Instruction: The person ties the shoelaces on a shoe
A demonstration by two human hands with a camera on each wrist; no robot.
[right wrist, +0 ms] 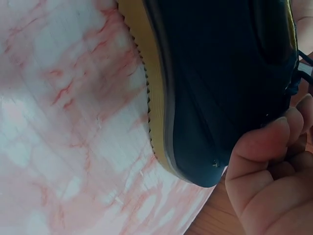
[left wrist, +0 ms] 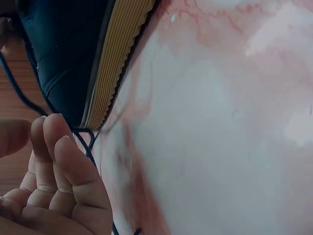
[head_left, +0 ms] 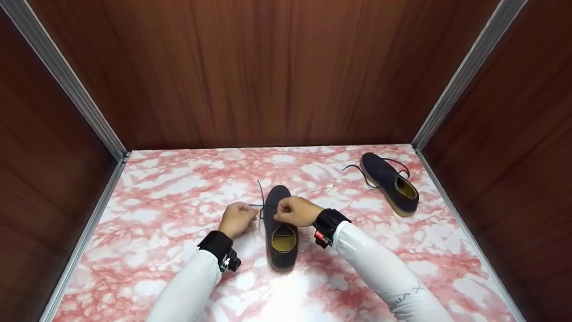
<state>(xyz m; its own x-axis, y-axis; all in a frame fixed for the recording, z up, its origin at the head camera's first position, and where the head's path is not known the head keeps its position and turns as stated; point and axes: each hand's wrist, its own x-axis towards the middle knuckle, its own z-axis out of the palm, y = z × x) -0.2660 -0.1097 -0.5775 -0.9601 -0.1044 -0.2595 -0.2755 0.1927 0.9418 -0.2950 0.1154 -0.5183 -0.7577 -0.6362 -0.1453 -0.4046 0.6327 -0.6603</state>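
A dark navy shoe (head_left: 278,197) with a tan ridged sole (left wrist: 117,54) and yellow lining stands on the surface, toe pointing away from me. At its left side, my left hand (head_left: 238,220) pinches a dark shoelace (left wrist: 17,88) between thumb and fingertips. Over the laced part of the shoe, my right hand (head_left: 298,211) has its thumb and forefinger brought together on the lace, the pinch partly hidden by its own fingers. Another stretch of shoelace (head_left: 261,191) trails forward on the left, and a small lace loop (left wrist: 89,136) hangs beside the sole.
A matching navy shoe (head_left: 380,172) lies angled at the back right, its laces (head_left: 355,166) loose on both sides. The red-and-white marbled surface (head_left: 178,188) is enclosed by brown wood panels (head_left: 268,76) with grey metal corner strips (head_left: 89,105).
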